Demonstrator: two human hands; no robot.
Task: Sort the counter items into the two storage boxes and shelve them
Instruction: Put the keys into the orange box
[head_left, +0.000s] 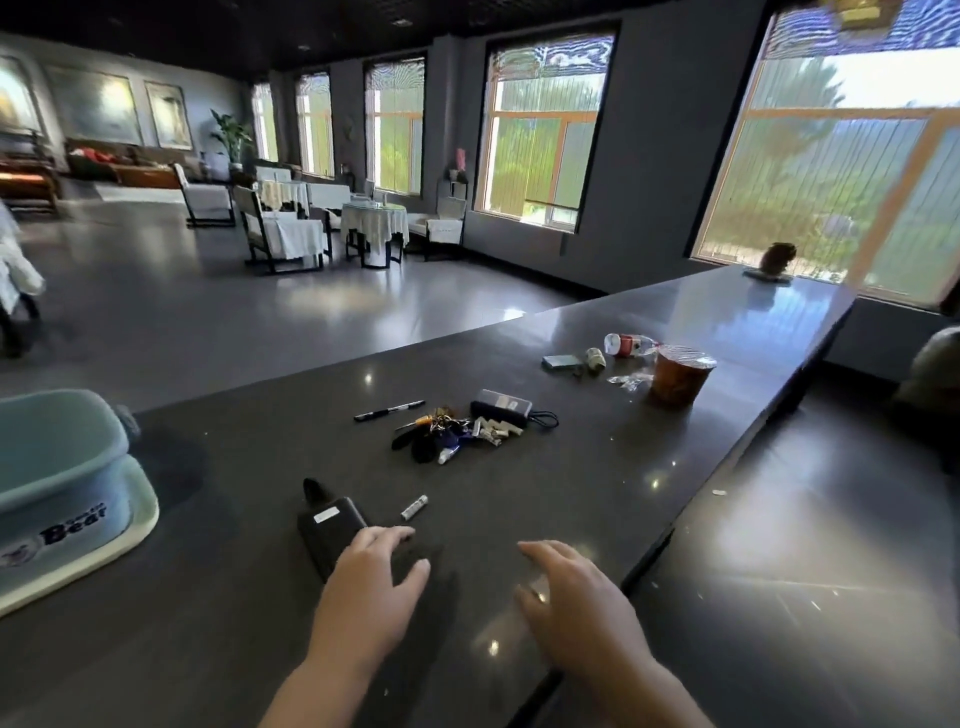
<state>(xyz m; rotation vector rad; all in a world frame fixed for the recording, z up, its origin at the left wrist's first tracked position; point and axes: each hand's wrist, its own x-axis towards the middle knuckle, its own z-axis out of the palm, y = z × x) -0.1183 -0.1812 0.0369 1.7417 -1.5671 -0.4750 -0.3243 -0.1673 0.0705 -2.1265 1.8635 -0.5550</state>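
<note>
My left hand (370, 582) reaches over the near end of a black power bank (330, 525) on the dark counter (597, 499), fingers spread and loosely bent, holding nothing. My right hand (571, 592) hovers open to its right above bare counter. A small white tube (414, 507) lies just beyond my left hand. Further off lie a black pen (389, 410), a bunch of keys (441, 434) and a black charger with its cable (503, 406). A pale blue storage box (57, 467) sits on its lid at the left edge.
At the far right of the counter stand an instant noodle cup (680, 376), a lying water bottle (628, 345), a small teal box (561, 361), a roll (596, 358) and a plastic wrapper (628, 381). The counter drops to a lower ledge (805, 545) on the right.
</note>
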